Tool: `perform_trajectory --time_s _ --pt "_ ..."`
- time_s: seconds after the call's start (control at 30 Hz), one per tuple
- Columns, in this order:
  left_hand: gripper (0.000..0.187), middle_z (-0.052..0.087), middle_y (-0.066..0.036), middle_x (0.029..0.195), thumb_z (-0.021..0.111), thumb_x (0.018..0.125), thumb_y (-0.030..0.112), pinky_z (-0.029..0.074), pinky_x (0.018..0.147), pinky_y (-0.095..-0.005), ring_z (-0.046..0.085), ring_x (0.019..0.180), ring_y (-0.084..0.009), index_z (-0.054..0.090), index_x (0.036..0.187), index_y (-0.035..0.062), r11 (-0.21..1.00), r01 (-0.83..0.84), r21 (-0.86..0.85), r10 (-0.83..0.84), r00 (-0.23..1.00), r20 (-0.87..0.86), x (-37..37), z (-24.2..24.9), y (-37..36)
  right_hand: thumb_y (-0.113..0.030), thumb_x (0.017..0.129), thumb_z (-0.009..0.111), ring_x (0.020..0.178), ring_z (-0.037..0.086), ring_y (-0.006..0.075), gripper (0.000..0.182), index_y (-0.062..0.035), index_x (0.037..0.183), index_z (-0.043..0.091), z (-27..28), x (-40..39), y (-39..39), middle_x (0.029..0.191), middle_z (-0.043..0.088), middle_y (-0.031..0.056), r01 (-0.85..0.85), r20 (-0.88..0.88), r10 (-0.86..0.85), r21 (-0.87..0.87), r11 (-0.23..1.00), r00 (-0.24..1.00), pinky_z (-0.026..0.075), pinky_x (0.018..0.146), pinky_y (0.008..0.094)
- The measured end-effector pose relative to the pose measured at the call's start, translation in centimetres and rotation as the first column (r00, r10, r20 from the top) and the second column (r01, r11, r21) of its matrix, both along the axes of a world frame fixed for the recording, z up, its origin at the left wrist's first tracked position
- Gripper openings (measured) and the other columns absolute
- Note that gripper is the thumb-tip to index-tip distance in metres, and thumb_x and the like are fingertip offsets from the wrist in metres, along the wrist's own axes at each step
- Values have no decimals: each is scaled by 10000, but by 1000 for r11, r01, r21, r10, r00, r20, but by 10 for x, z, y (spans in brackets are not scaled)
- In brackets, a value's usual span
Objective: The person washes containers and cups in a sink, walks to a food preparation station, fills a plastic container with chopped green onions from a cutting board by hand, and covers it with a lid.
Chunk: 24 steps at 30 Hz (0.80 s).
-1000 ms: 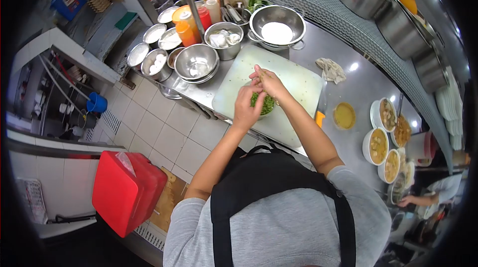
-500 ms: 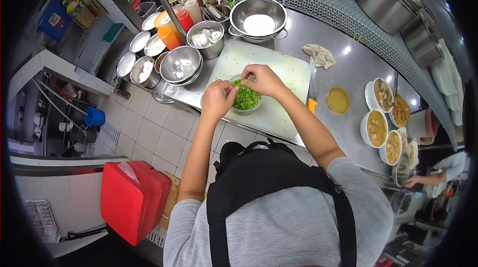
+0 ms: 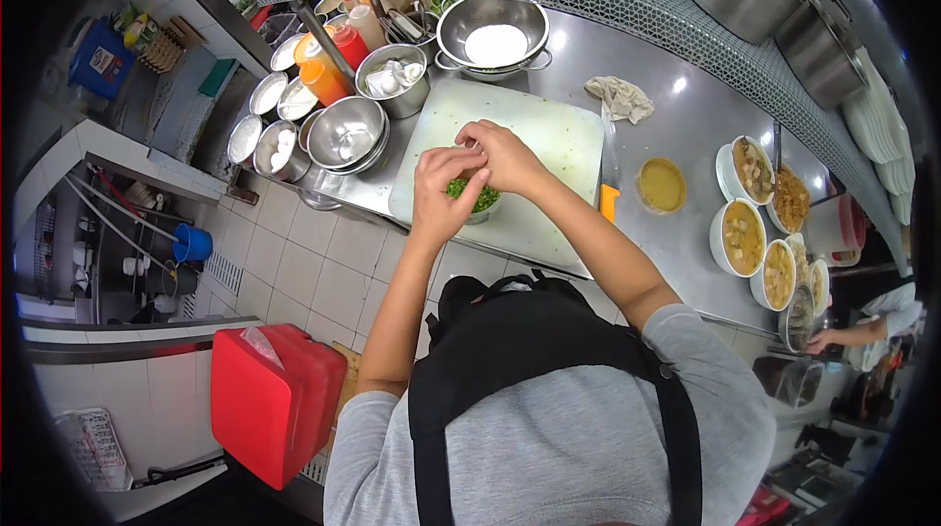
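Over a bowl of chopped green onions (image 3: 484, 200) my two hands meet, covering much of it. My left hand (image 3: 443, 195) has its fingers stretched toward the right one, thumb held apart, with nothing visible in it. The fingers of my right hand (image 3: 500, 157) are bent and drawn together; their tips touch the left fingers, and anything between them is hidden. Beneath the bowl lies a white cutting board (image 3: 559, 134) with small green bits on it. A knife with an orange handle (image 3: 609, 202) rests along the board's right edge.
Steel bowls (image 3: 347, 134), a pot of pale pieces (image 3: 392, 80), sauce bottles (image 3: 323, 81) and a colander (image 3: 493, 31) stand behind and left. Rightward are a cloth (image 3: 619, 100), a yellow liquid dish (image 3: 662, 185) and soup bowls (image 3: 737, 237). Another person's hand (image 3: 821, 341) is at far right.
My hands have come together above the bowl, now hiding more of the green onions. My left fingers have straightened toward the right hand. The camera view has shifted slightly.
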<state>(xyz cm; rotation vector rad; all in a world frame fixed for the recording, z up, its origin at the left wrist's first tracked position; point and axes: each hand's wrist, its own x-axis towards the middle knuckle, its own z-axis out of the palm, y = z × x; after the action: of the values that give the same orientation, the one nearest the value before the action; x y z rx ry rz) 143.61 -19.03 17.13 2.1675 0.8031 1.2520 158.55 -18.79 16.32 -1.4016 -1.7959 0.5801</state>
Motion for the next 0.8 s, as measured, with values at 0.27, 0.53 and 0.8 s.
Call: perform_trajectory --time_s 0.27,0.53,0.8 --pt "67 637 -51 785 690 713 97 414 773 -325 543 834 -216 676 774 73 988 -148 47 152 983 -102 -21 -5 12 -157 625 728 738 576 226 336 -28 886 562 -4 1 -3 854 587 109 32 37 -30 -36 999 999 482 683 310" --pt "126 622 -67 782 714 676 136 411 737 -352 536 797 -258 661 772 73 990 -140 28 143 977 -159 -28 -21 21 -170 670 721 628 571 158 278 -19 842 563 -1 11 -6 763 596 78 116 -37 -120 -95 989 992 477 598 276" --pt "122 621 -49 754 724 650 93 414 725 -320 540 785 -227 628 718 60 995 -97 3 97 983 -156 -21 -19 16 -193 721 709 615 536 112 238 -19 810 573 -7 8 -4 703 583 43 74 -170 -103 -169 983 980 457 586 244"
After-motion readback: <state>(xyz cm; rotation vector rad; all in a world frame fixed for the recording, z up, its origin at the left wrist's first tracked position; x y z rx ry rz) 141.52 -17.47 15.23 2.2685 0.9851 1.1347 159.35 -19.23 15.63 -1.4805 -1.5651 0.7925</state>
